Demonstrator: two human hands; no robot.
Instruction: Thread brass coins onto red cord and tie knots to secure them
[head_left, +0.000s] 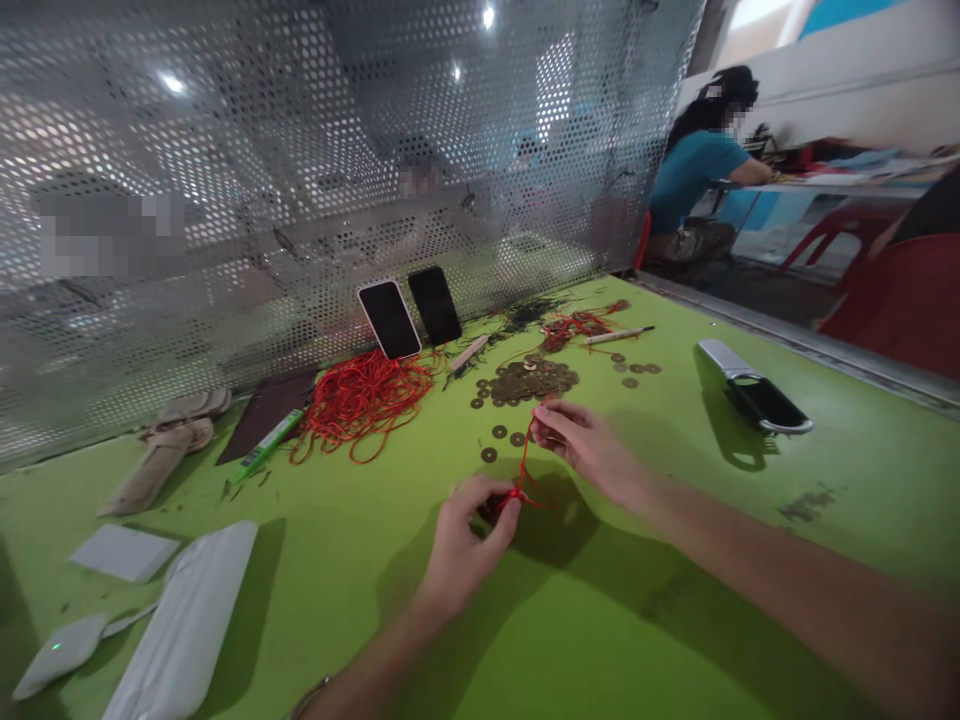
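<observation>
My left hand point(472, 530) pinches a knotted bit of red cord point(515, 494) between thumb and fingertips, low over the green table. Whether a coin is caught in that knot I cannot make out. A strand of the same cord runs up, drawn fairly straight, to my right hand point(577, 440), whose thumb and finger are closed on it. Just beyond my hands lie a few loose round coins with holes point(499, 432). Behind them is a heap of similar brass-coloured coins point(532, 382).
A tangle of red cord point(364, 400) lies left, beside a green box-cutter-like tool point(270, 446). Two phones point(390, 318) lean on the perforated metal screen point(300, 200). A silver-and-black device point(757, 390) stands right; a white case point(187, 620) lies front left. A person point(705, 160) sits farther off.
</observation>
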